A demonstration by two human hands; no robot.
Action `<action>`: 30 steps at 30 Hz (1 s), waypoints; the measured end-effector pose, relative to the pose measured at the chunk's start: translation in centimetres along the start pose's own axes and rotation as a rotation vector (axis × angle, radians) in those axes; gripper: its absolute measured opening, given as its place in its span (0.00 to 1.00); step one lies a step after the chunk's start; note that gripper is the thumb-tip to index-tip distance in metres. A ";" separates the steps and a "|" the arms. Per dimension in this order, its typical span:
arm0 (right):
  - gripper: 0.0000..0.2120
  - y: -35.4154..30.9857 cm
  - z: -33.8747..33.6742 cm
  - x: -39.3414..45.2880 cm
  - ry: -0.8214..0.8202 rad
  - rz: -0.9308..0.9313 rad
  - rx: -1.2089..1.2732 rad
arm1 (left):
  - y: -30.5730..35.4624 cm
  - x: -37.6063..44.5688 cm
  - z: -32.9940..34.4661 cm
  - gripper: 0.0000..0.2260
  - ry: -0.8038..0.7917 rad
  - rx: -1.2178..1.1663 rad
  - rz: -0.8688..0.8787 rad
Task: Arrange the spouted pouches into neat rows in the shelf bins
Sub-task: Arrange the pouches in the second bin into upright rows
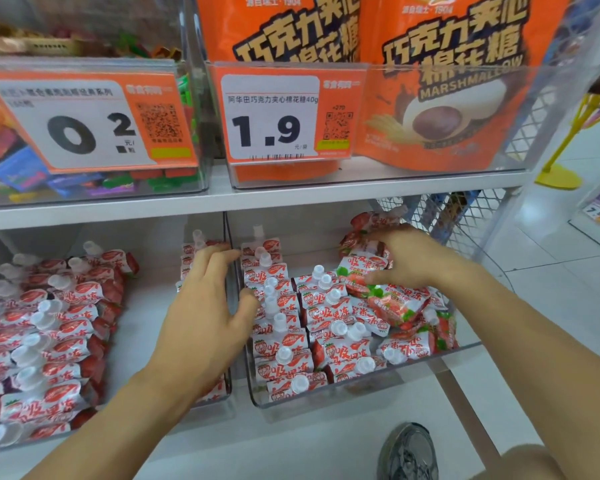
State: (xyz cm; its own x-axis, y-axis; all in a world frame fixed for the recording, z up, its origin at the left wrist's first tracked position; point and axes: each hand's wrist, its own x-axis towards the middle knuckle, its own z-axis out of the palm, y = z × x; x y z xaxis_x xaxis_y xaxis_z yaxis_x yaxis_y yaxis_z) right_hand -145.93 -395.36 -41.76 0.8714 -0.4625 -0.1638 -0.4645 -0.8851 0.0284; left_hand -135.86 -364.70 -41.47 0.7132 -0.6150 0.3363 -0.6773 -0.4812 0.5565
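Head view, lower shelf (194, 434): two clear bins side by side, both holding red-and-white spouted pouches with white caps. Right bin (361, 386): pouches at its left side (281, 365) lie in overlapping rows, spouts pointing up and away; toward its right side and back the pouches (402, 306) are jumbled, several tilted or turned at odd angles. Left hand (205, 313): palm down, fingers spread and open, hovering over the divider where the two bins meet; thumb touching the leftmost row in the right bin, fingertips reaching a short stack of pouches (191, 258) at the right rear of the left bin (227, 382). Nothing gripped in it. Right hand (409, 258): palm down on the jumbled heap at the right rear of the right bin, fingers curled around a pouch (364, 263) there, thumb pressed to the pack below; grip looks closed on that pouch. Far left of the left bin: another long overlapping run of pouches (52, 327), caps angled up-left. Upper shelf: a bin with orange marshmallow bags (444, 98) behind a price tag reading 1.9 (271, 116), and beside it a bin of small mixed sweets with a tag reading 0.2 (84, 123). A grey shoe (407, 452) shows on the floor at bottom right.
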 end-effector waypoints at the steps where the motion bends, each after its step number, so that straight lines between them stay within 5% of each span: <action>1: 0.38 0.0 0.1 -0.1 0.039 0.011 0.021 | 0.0 0.0 -0.1 0.22 -0.007 0.008 0.000; 9: 0.10 -1.4 -1.7 -3.5 0.296 -0.119 0.398 | 4.7 0.4 -0.4 0.12 0.075 0.010 0.175; 14: 0.07 1.2 -1.5 -8.7 0.523 0.026 0.751 | 9.8 0.5 3.2 0.02 -0.234 -0.107 0.137; 18: 0.07 2.2 -0.3 -12.4 0.665 0.098 0.845 | 12.2 4.2 7.2 0.15 -0.468 -0.012 0.171; 23: 0.09 3.8 0.3 -13.9 0.673 0.180 0.889 | 13.1 7.4 11.7 0.37 -0.766 0.182 0.163; 30: 0.09 4.6 -1.7 -14.6 0.415 0.032 0.733 | 12.3 8.0 10.7 0.22 -0.607 0.114 0.190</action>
State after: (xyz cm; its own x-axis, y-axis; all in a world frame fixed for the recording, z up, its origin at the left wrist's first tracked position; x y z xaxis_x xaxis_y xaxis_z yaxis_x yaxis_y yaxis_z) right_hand -160.55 -392.76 -37.56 0.7769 -0.5950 0.2061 -0.3500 -0.6802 -0.6441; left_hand -140.41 -382.26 -40.01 0.3727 -0.9238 -0.0871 -0.8206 -0.3720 0.4338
